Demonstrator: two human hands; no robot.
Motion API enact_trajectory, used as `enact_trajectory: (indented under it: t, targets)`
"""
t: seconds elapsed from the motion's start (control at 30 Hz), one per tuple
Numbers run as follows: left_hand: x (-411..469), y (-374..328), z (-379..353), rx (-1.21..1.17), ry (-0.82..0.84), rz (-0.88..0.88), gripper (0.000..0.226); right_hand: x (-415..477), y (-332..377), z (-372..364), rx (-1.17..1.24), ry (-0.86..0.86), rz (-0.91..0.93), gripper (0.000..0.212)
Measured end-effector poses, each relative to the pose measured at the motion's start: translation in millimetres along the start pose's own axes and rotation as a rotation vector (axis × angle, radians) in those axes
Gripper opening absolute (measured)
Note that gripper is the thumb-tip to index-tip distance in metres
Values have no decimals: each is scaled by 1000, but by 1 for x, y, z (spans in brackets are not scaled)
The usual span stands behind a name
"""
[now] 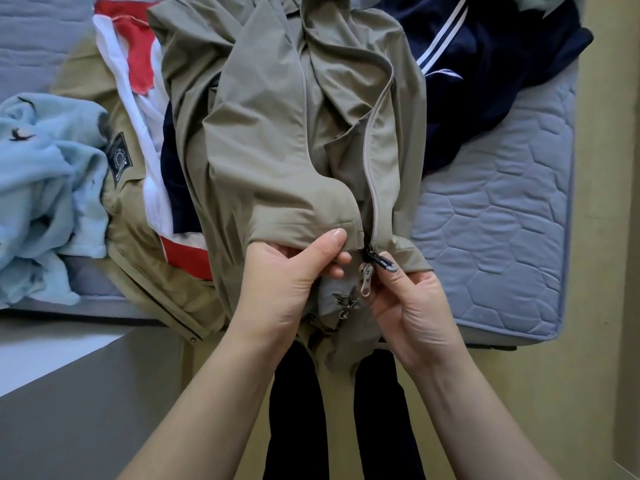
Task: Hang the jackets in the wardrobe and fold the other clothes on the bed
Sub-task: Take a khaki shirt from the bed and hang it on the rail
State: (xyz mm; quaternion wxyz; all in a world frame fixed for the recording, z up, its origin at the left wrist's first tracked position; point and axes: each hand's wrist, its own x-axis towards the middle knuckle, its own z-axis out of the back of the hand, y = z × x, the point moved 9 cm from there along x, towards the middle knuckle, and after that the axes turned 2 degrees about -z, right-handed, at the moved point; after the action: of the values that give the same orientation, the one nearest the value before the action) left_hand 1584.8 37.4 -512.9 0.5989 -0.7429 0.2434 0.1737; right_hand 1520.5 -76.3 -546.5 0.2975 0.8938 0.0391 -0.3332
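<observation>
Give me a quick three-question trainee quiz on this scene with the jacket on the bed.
1. True or false: the held jacket hangs on a hanger.
2. Which hand's fingers pinch the dark zipper pull? A. left B. right
3. Fill in: the crumpled garment at the bed's left side is light ____.
Key: 1 false, it lies on the bed; 2 B, the right hand; 3 blue.
</observation>
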Motion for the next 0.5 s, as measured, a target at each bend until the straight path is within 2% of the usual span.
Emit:
enact_trajectory:
  t: [0.1,0.2,0.5]
  targets:
    - [-2,-3,2,39,-47,-40,17,-1,2,-1,-34,-11,20,30]
    - [-3,-6,2,77,-69,-78,18,-2,2,1,-76,-23,36,21]
    - [-9,-6,0,187,-107,-131,27,-1,-1,10,-57,-105,46,19]
